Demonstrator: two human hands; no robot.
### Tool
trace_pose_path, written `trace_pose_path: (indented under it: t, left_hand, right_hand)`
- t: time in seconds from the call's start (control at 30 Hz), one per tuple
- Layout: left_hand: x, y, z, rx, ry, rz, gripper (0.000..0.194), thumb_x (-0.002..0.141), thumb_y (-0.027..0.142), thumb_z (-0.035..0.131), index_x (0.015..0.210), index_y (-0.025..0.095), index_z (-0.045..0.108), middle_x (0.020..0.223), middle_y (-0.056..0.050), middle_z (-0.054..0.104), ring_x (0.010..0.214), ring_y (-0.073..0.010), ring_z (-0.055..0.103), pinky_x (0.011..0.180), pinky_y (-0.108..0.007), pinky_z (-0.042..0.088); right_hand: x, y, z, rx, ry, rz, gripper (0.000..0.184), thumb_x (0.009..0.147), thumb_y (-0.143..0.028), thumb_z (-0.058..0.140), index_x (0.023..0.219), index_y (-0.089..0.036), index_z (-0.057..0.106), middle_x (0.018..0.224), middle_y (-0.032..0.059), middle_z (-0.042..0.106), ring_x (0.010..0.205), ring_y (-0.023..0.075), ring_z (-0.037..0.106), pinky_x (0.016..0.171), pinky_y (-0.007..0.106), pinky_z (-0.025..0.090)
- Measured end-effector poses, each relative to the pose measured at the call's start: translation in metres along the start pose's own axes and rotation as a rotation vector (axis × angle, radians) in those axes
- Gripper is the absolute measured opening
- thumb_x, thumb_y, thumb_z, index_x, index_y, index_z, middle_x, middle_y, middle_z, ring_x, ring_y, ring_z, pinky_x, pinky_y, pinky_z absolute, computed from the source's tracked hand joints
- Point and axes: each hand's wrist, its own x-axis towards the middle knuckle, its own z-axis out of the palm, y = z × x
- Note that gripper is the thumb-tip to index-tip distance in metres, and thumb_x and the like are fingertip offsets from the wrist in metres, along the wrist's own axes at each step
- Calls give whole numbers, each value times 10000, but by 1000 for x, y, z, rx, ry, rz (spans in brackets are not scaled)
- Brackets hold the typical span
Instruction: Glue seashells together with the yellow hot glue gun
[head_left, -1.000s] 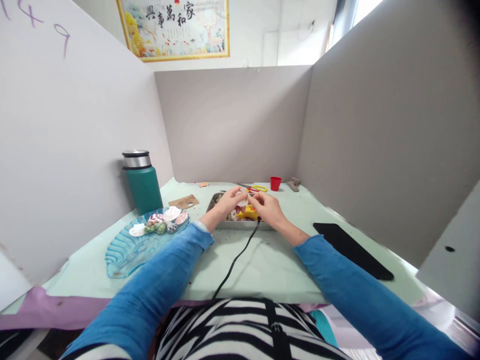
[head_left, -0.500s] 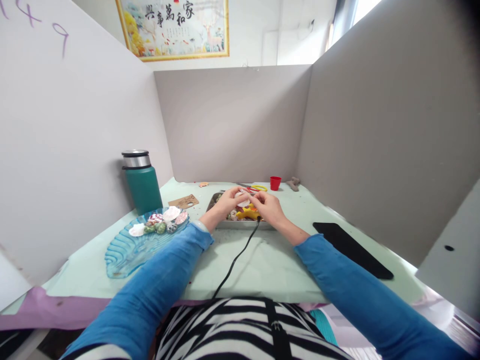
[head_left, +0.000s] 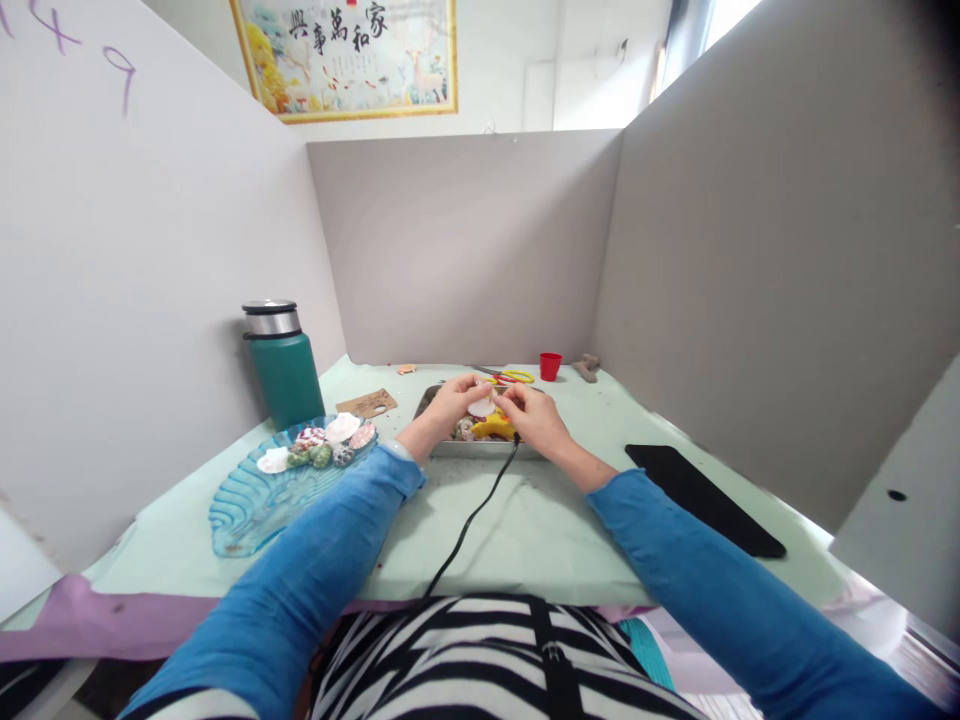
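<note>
Both my hands meet over a metal tray [head_left: 439,448] of small shells in the middle of the table. My left hand [head_left: 448,402] is closed on a pale shell [head_left: 481,408], pinched from the left. My right hand [head_left: 534,417] has its fingers closed at the shell's right edge; what they grip is too small to name. Below the hands, a yellow tool [head_left: 493,429] lies in the tray, and its black cord [head_left: 471,518] runs down toward my body.
A blue glass dish [head_left: 247,498] with several shells lies at the left, a green flask [head_left: 283,362] behind it. Brown card [head_left: 367,403], yellow scissors [head_left: 511,377], a red cup [head_left: 550,366] and a black pad [head_left: 703,485] lie around. Grey partition walls enclose the table.
Both hands have shifted slightly while working the pale shell between the fingers. Nothing else has moved.
</note>
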Motion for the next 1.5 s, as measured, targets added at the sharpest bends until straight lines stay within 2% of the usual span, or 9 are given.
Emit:
trace_pose_path:
  t: [0.33, 0.6, 0.8, 1.0, 1.23, 1.5]
  left_hand:
    - [-1, 2, -1, -44, -13, -35, 407, 648, 448, 786, 753, 145, 536, 615, 32, 549, 506, -74, 511, 500, -203, 396]
    - [-4, 4, 3, -22, 3, -25, 425, 641, 437, 798, 859, 134, 596, 705, 5, 594, 566, -85, 557, 509, -201, 447]
    - [-4, 5, 3, -44, 37, -33, 436, 618, 442, 807, 847, 135, 598, 711, 4, 601, 594, -92, 561, 522, -204, 454]
    - [-4, 5, 3, 9, 1, -20, 433, 644, 483, 776, 851, 142, 606, 747, -1, 598, 630, -96, 561, 555, -220, 479]
    - [-6, 7, 3, -24, 37, -34, 436, 612, 486, 793, 762, 144, 568, 621, 38, 541, 513, -68, 492, 494, -202, 379]
    - [-3, 6, 1, -34, 32, -41, 433, 589, 468, 809, 706, 145, 546, 579, 49, 512, 486, -60, 462, 488, -201, 350]
  right_hand:
    - [2, 3, 1, 28, 0, 8, 308, 824, -464, 556, 675, -194, 556, 627, -5, 599, 580, 131, 493, 566, 259, 325]
    - [6, 10, 3, 41, 0, 46, 358, 824, -527, 532, 683, -202, 580, 609, -13, 595, 578, 139, 506, 543, 255, 335]
    - [2, 5, 2, 27, 12, 13, 379, 859, -528, 490, 684, -202, 571, 612, -9, 596, 590, 141, 518, 566, 260, 344]
    - [2, 6, 2, 12, 1, -11, 352, 863, -502, 492, 696, -203, 572, 653, 7, 629, 599, 147, 527, 575, 264, 345]
    - [1, 1, 0, 5, -2, 1, 360, 850, -513, 510, 674, -202, 553, 631, 6, 608, 591, 147, 508, 569, 265, 333]
    - [3, 6, 2, 46, -12, 18, 415, 815, -587, 523, 667, -200, 562, 611, 6, 599, 578, 145, 499, 542, 255, 340]
